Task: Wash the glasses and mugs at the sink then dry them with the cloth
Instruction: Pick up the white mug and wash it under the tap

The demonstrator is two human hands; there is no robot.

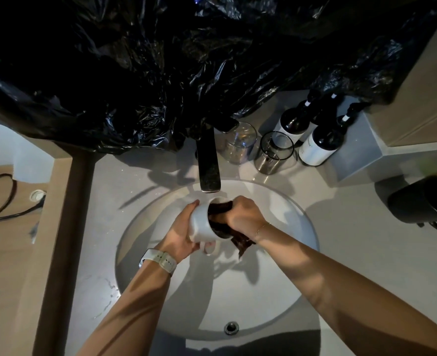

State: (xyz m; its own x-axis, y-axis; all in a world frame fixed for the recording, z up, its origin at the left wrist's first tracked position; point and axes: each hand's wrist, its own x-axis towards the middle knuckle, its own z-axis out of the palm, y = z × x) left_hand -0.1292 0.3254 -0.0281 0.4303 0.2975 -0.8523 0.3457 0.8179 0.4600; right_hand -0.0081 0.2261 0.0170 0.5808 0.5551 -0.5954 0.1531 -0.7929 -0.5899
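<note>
White ceramic mug (204, 222): tipped on its side over the round white sink basin (289, 291), long axis running from the left hand (184, 232) toward the right, mouth facing the right hand (243, 214). Left hand wraps the mug's base and wall, fingers curled round it. Dark brown cloth (220, 214): bunched in the right hand's closed fingers and pushed into the mug's mouth, a tail hanging below. Black tap spout (208, 163): just beyond the grip; apparently no water running, though the dim view leaves this unsure. Step judged: drying the interior.
</note>
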